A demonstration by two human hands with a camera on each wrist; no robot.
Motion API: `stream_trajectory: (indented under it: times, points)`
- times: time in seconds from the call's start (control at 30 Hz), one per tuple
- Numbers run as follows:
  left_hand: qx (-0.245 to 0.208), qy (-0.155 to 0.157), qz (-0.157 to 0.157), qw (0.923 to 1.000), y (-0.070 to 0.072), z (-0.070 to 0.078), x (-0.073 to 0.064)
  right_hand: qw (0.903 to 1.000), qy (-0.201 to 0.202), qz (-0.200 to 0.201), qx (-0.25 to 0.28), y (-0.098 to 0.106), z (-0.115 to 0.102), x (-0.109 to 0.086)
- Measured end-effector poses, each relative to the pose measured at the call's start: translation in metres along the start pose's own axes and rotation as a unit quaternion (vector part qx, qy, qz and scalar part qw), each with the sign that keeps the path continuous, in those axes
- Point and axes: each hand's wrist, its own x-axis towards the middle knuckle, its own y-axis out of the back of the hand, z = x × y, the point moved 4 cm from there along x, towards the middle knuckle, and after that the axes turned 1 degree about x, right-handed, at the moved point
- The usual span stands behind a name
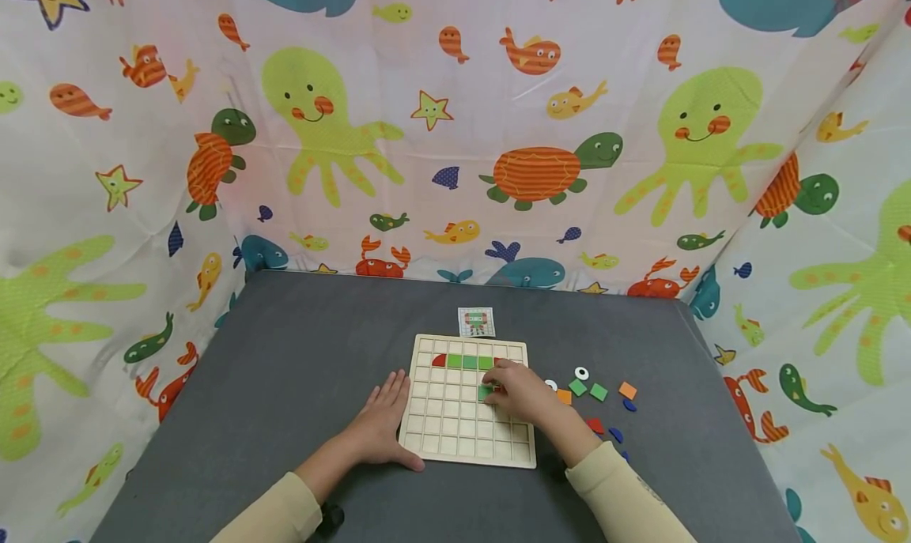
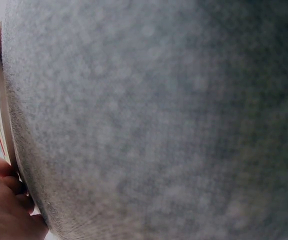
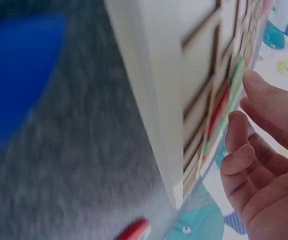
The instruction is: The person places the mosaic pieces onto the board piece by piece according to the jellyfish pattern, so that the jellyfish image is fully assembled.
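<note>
A wooden grid board [image 1: 455, 428] lies on the grey table. Along one of its upper rows runs a strip of green tiles [image 1: 470, 362] with a red rounded piece [image 1: 439, 360] at its left end. My left hand [image 1: 380, 424], fingers straight and thumb spread, rests at the board's left edge and lower left corner. Over the right half of the board, my right hand [image 1: 523, 393] pinches a green square tile [image 1: 485, 394] close over a cell. In the right wrist view the thumb tip meets a green tile [image 3: 237, 77], with a red piece [image 3: 218, 112] beside it.
A small printed pattern card [image 1: 476, 322] lies beyond the board's top edge. Right of the board are loose pieces: green squares [image 1: 599, 392], an orange square [image 1: 627, 390], a white ring [image 1: 581, 374], blue half-rounds [image 1: 615, 435] and a red piece [image 1: 595, 426]. A sea-animal curtain [image 1: 441, 187] hangs behind.
</note>
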Motion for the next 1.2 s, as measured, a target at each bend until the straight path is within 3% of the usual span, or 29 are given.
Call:
stream_trajectory:
  times: [0.17,0.63,0.97,1.2]
  points:
    - [-0.003,0.002,-0.001,1.0000,0.000,0.000,-0.001,0.9995,-0.016,0.024,0.012,0.016,0.008,-0.013]
    - [-0.001,0.003,-0.002,1.0000,0.000,0.001,-0.001,0.9859,-0.155,0.064,0.006,0.051,0.071,-0.073]
    - [-0.009,-0.001,-0.002,1.0000,-0.003,-0.002,0.001,0.9766,-0.196,0.089,0.002,0.059,0.110,-0.105]
    - [-0.011,-0.002,0.008,0.9999,-0.013,-0.011,0.006,0.9625,-0.264,0.062,-0.011,0.056,0.128,-0.115]
